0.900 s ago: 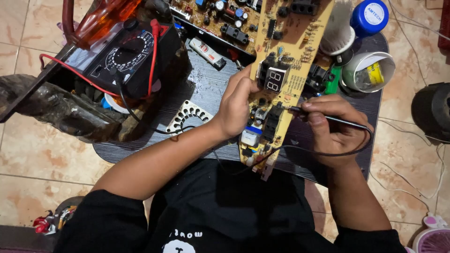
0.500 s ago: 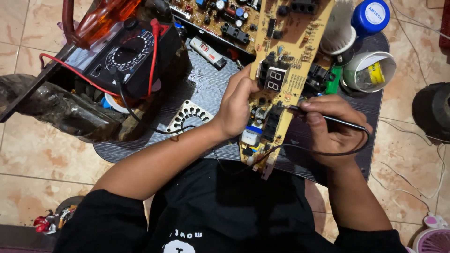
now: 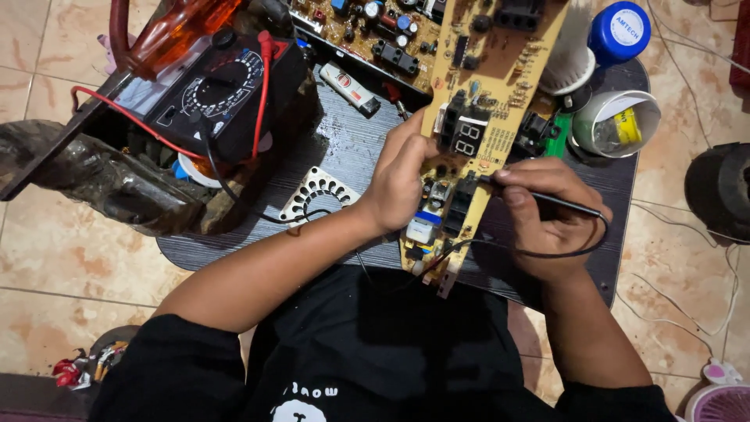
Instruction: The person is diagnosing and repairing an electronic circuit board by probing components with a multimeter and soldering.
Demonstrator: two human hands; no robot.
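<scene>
Two hands work one yellow circuit board (image 3: 488,117): left hand (image 3: 398,184) clasps its edge, right hand (image 3: 547,211) pinches a black probe (image 3: 547,199); multimeter (image 3: 226,94) and white cup (image 3: 613,125) flank them.

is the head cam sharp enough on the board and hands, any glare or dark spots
Head view: circuit board and both hands, left and right, are sharp and evenly lit; mild glare on the orange handle; the black shirt loses detail.
</scene>
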